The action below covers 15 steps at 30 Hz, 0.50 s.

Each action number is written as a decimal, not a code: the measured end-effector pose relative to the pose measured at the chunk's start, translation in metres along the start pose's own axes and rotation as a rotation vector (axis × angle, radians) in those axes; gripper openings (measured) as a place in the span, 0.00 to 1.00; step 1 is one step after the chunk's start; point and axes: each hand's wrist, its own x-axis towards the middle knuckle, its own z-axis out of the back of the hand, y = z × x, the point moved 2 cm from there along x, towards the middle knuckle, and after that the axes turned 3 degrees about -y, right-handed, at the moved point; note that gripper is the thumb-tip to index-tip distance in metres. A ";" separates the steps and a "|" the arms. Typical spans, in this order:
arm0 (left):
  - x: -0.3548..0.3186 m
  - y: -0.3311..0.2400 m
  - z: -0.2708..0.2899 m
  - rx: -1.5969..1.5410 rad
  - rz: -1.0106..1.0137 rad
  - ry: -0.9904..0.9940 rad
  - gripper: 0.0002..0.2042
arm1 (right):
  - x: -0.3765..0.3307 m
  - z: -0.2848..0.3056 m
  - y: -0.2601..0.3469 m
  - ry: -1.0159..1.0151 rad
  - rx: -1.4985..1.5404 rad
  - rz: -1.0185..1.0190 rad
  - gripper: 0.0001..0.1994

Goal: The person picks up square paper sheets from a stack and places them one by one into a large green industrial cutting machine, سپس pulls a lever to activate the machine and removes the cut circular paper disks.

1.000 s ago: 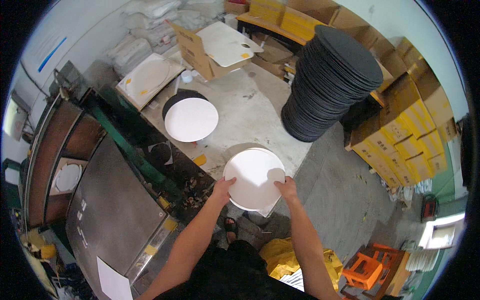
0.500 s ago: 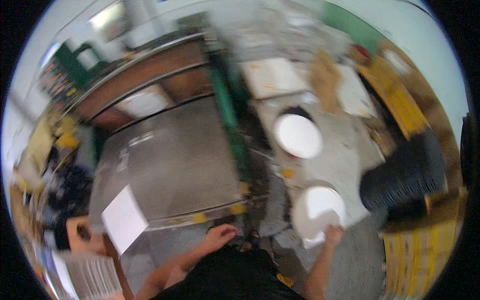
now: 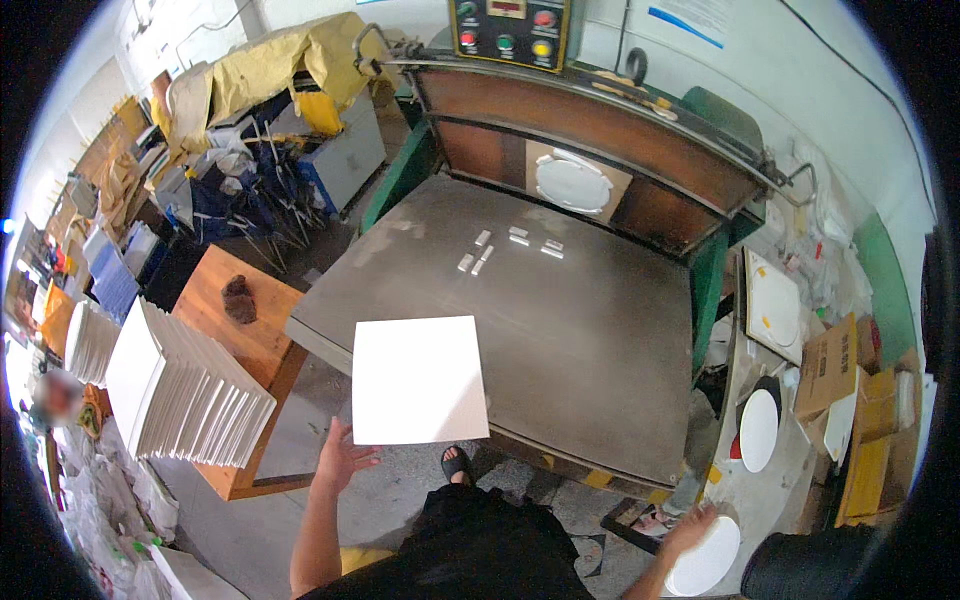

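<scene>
A white square sheet (image 3: 418,380) lies over the near edge of the grey press plate (image 3: 590,350). My left hand (image 3: 345,458) is just below the sheet's lower left corner, fingers spread and holding nothing; whether it touches the corner is hard to tell. At lower right, my right hand (image 3: 688,530) is over the upper left rim of a white disc (image 3: 708,560) on the side table. Its fingers look stretched out, somewhat blurred, with no grip on the disc visible.
A tall stack of white sheets (image 3: 190,390) stands on a wooden table (image 3: 235,290) at left. Behind the plate rises the press's hinged brown lid (image 3: 480,150), below a control box (image 3: 510,35). Another white disc (image 3: 759,430) lies on the right side table (image 3: 770,500).
My view has swung left, bringing the press to the middle. My right hand, which held a white disc's edge, now seems off it. My left hand has moved to the white sheet.
</scene>
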 end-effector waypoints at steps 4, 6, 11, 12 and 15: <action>0.020 -0.025 -0.016 0.407 -0.087 0.131 0.20 | -0.098 -0.145 0.300 0.777 -0.063 0.214 0.20; 0.020 -0.038 -0.039 0.287 -0.091 0.228 0.16 | -0.126 -0.180 0.355 0.926 0.121 0.223 0.22; 0.035 -0.044 -0.107 0.367 -0.056 0.390 0.14 | -0.122 -0.233 0.320 1.145 0.364 -0.444 0.23; 0.047 -0.042 -0.121 0.409 -0.057 0.425 0.14 | -0.116 -0.238 0.309 1.146 0.360 -0.430 0.24; 0.091 -0.038 -0.150 0.332 -0.174 0.311 0.18 | -0.100 -0.260 0.282 0.970 0.414 -0.480 0.22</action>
